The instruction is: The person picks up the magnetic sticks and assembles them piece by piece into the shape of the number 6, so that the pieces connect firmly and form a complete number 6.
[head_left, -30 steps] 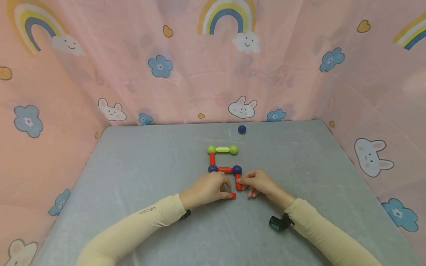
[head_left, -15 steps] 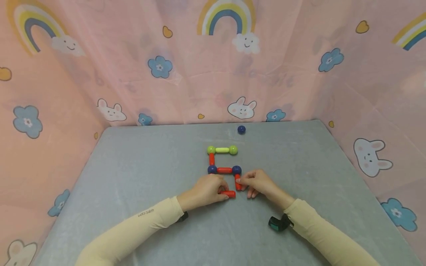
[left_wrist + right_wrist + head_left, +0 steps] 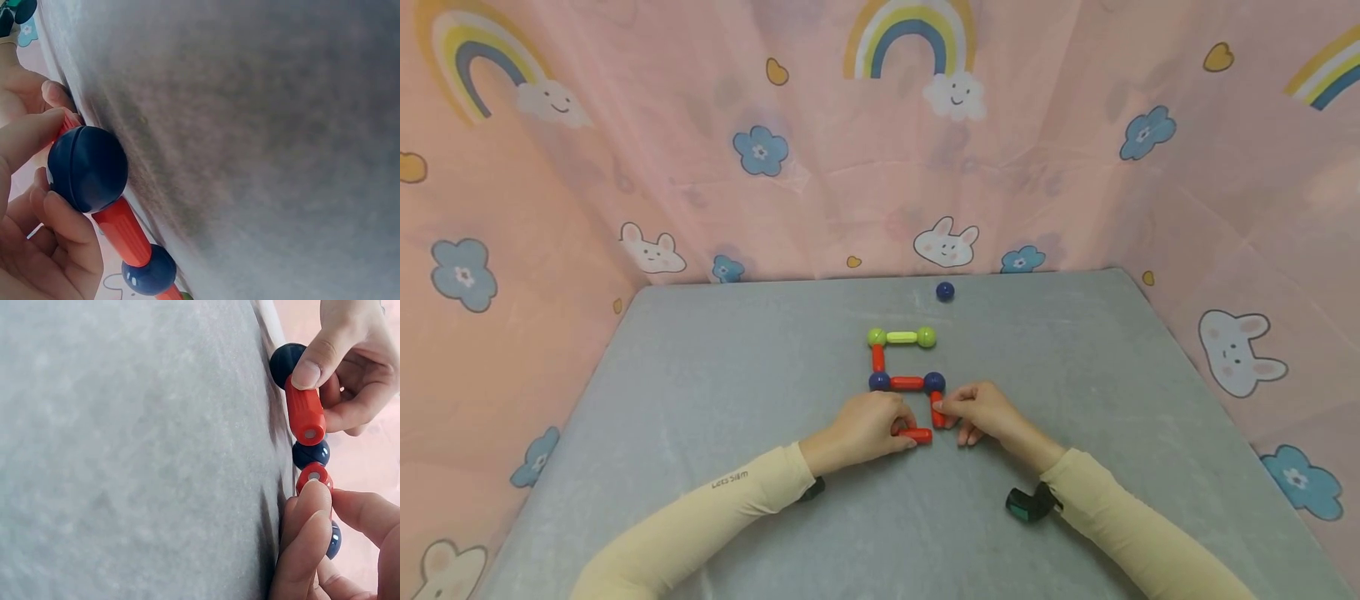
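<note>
My left hand pinches a red magnetic rod lying crosswise. At that rod's hidden end is a dark blue ball, screened by the hand in the head view. From this ball another red rod runs to the dark blue ball on the left of the figure. With thumb and fingers, my right hand pinches a red rod that hangs from the right dark blue ball. The near ends of the two held rods look close but apart, each showing a bare magnet in the right wrist view.
Farther up, a red rod leads to a green ball, a light green rod and a second green ball. A loose dark blue ball lies near the grey table's back edge. Patterned pink cloth surrounds it.
My left fingers have shifted slightly left along the red rod, so more of it shows. That rod has moved a little away from me. My right hand has stayed in place.
</note>
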The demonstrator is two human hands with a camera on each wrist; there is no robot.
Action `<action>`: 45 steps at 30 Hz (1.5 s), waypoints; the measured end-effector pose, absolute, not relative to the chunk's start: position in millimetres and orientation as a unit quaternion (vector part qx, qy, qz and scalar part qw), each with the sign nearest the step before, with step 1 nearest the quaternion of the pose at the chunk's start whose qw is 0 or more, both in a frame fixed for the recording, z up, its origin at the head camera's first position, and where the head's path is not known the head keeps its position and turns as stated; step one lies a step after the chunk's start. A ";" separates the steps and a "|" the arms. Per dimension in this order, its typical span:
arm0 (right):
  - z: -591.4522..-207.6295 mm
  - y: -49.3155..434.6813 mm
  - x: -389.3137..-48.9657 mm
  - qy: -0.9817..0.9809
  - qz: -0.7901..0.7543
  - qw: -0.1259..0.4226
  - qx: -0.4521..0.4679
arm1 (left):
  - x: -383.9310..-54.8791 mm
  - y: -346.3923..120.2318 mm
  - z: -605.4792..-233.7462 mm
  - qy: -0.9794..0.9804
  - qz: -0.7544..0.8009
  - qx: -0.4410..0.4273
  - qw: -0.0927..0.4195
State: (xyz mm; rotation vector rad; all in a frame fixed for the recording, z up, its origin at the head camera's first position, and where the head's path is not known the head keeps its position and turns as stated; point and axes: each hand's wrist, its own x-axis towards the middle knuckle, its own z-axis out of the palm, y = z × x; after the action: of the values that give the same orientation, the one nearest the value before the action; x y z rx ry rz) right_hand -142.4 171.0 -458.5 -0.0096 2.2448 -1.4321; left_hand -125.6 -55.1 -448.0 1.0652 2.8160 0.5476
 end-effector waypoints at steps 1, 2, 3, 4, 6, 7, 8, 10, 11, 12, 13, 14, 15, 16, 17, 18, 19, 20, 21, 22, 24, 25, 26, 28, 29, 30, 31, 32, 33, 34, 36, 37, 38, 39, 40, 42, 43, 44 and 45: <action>-458.8 171.1 -142.4 0.819 -0.523 0.237 -0.003 | -125.5 -55.0 -448.0 0.920 0.177 0.348 0.040; -459.1 171.2 -142.4 0.819 -0.523 0.237 -0.002 | -125.4 -54.9 -448.0 0.920 0.176 0.348 0.039; -459.4 171.3 -142.5 0.819 -0.523 0.237 -0.002 | -125.3 -54.9 -448.0 0.920 0.176 0.348 0.039; -459.7 171.3 -142.5 0.819 -0.522 0.237 -0.001 | -125.1 -54.9 -448.0 0.920 0.176 0.347 0.039; -459.9 171.1 -142.6 0.820 -0.522 0.237 -0.001 | -124.9 -55.0 -448.0 0.921 0.175 0.347 0.038; -459.8 170.9 -142.6 0.820 -0.521 0.236 0.000 | -124.8 -55.0 -448.1 0.921 0.174 0.346 0.037; -459.6 170.7 -142.6 0.821 -0.520 0.236 0.002 | -124.7 -55.0 -448.2 0.921 0.175 0.346 0.037; -459.3 170.2 -142.5 0.823 -0.518 0.234 0.005 | -124.7 -55.0 -448.1 0.922 0.176 0.344 0.036; -459.0 169.9 -142.4 0.823 -0.517 0.233 0.007 | -124.6 -55.0 -448.1 0.922 0.177 0.344 0.036; -458.9 169.7 -142.3 0.824 -0.516 0.233 0.008 | -124.6 -55.0 -448.0 0.922 0.179 0.342 0.036; -458.7 169.6 -142.2 0.824 -0.516 0.233 0.009 | -124.5 -55.0 -447.8 0.922 0.181 0.341 0.037; -458.5 169.5 -142.1 0.824 -0.516 0.233 0.009 | -124.4 -55.0 -447.8 0.922 0.183 0.340 0.038; -458.4 169.6 -142.1 0.824 -0.517 0.233 0.009 | -124.4 -55.0 -447.7 0.922 0.185 0.339 0.038; -458.2 169.9 -142.1 0.823 -0.518 0.234 0.009 | -124.3 -54.9 -447.8 0.921 0.186 0.339 0.039; -458.0 170.4 -142.4 0.821 -0.520 0.235 0.008 | -124.2 -55.0 -447.7 0.921 0.188 0.339 0.039; -457.9 171.1 -143.0 0.820 -0.521 0.237 0.007 | -124.2 -55.0 -447.8 0.921 0.188 0.338 0.039; -457.5 172.0 -143.9 0.819 -0.522 0.237 0.008 | -124.1 -55.1 -447.8 0.921 0.189 0.339 0.039; -457.2 173.2 -145.3 0.820 -0.521 0.235 0.009 | -124.1 -55.1 -448.0 0.921 0.190 0.339 0.040; -456.7 174.5 -147.2 0.822 -0.520 0.232 0.012 | -124.2 -55.2 -448.1 0.920 0.190 0.340 0.039; -455.8 176.3 -149.9 0.826 -0.516 0.228 0.014 | -124.1 -55.3 -448.0 0.920 0.191 0.340 0.040; -453.4 181.4 -157.7 0.833 -0.510 0.213 0.018 | -124.2 -54.9 -448.1 0.920 0.192 0.341 0.041; -452.2 184.1 -163.2 0.836 -0.509 0.203 0.020 | -124.2 -54.8 -448.1 0.919 0.192 0.341 0.041; -450.4 186.9 -169.4 0.840 -0.507 0.193 0.020 | -124.2 -54.7 -448.2 0.919 0.192 0.341 0.042; -447.1 192.8 -184.7 0.841 -0.511 0.174 0.020 | -124.2 -54.7 -448.4 0.919 0.193 0.341 0.042; -445.7 195.5 -193.1 0.841 -0.516 0.164 0.020 | -124.1 -54.7 -448.5 0.919 0.193 0.342 0.042; -444.4 198.0 -202.1 0.839 -0.521 0.154 0.023 | -124.0 -54.7 -448.6 0.919 0.194 0.342 0.042; -443.4 199.7 -211.9 0.837 -0.527 0.142 0.024 | -123.9 -55.1 -448.5 0.918 0.195 0.342 0.042; -442.6 201.2 -221.6 0.836 -0.533 0.128 0.025 | -124.0 -55.4 -448.4 0.918 0.196 0.341 0.043; -442.6 202.6 -232.0 0.837 -0.535 0.113 0.027 | -124.2 -55.7 -448.4 0.918 0.197 0.342 0.043; -443.0 203.1 -242.4 0.836 -0.540 0.097 0.028 | -124.3 -56.3 -448.5 0.918 0.199 0.341 0.044; -444.6 202.5 -262.4 0.836 -0.545 0.065 0.031 | -124.7 -57.1 -448.6 0.917 0.201 0.340 0.046; -445.9 202.0 -271.9 0.840 -0.540 0.048 0.026 | -124.7 -57.4 -448.4 0.918 0.202 0.339 0.047; -447.0 201.6 -280.8 0.846 -0.532 0.034 0.021 | -124.8 -57.5 -448.2 0.918 0.203 0.338 0.048; -448.0 201.0 -288.9 0.854 -0.520 0.025 0.015 | -124.7 -57.7 -447.9 0.918 0.204 0.335 0.050; -448.9 200.3 -295.9 0.860 -0.510 0.018 0.007 | -124.6 -57.7 -447.7 0.919 0.205 0.334 0.051; -451.1 199.4 -307.7 0.875 -0.483 0.013 -0.014 | -124.4 -57.4 -447.1 0.919 0.203 0.333 0.052; -452.3 198.8 -312.5 0.881 -0.472 0.016 -0.023 | -124.3 -57.2 -446.9 0.919 0.203 0.333 0.052; -453.3 198.2 -316.5 0.884 -0.465 0.022 -0.031 | -124.3 -57.0 -446.9 0.919 0.203 0.334 0.052; -454.3 197.3 -319.9 0.887 -0.460 0.028 -0.038 | -124.5 -56.8 -447.1 0.919 0.204 0.334 0.052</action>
State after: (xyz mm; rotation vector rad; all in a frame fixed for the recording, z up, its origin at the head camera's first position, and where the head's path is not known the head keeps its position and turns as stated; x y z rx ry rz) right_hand -319.9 197.3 -454.3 -0.1165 2.7362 -1.4200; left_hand -124.5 -56.8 -447.1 1.0160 2.7937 0.6210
